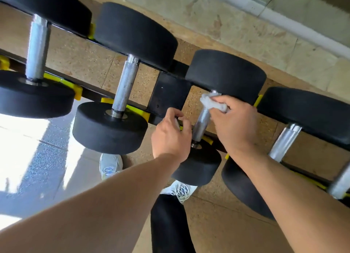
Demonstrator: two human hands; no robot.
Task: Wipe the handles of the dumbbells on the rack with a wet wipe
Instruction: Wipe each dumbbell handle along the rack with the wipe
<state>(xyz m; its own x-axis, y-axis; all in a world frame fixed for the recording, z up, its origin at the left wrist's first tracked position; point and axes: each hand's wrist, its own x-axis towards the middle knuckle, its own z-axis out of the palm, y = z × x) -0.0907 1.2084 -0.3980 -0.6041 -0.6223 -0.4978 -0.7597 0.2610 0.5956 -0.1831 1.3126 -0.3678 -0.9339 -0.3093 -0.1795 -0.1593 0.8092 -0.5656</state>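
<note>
Looking down: we saw black dumbbells lying across a black rack (171, 93) with yellow cradles, over a tan speckled floor (85, 59).
Far-left dumbbell (37, 50): it sat at the upper left of the frame, its chrome handle bare.
Second dumbbell (126, 86): left of centre, its knurled handle ran between two black heads, untouched by us.
Our left hand (171, 135): at the centre of the frame, just left of the middle handle; its fingers were curled near the rack's front rail, but we could not tell whether they held anything.
Middle dumbbell handle (201, 123): it stood between our two hands, the lower stretch of chrome showing.
Wet wipe (212, 103): white and crumpled, it pressed against the upper end of that handle, just under the far head.
Our right hand (236, 123): right of centre, fingers clamped on the wipe.
Right dumbbell (286, 141): at the right edge.
Our shoes (181, 191): pale trainers at lower centre.
</note>
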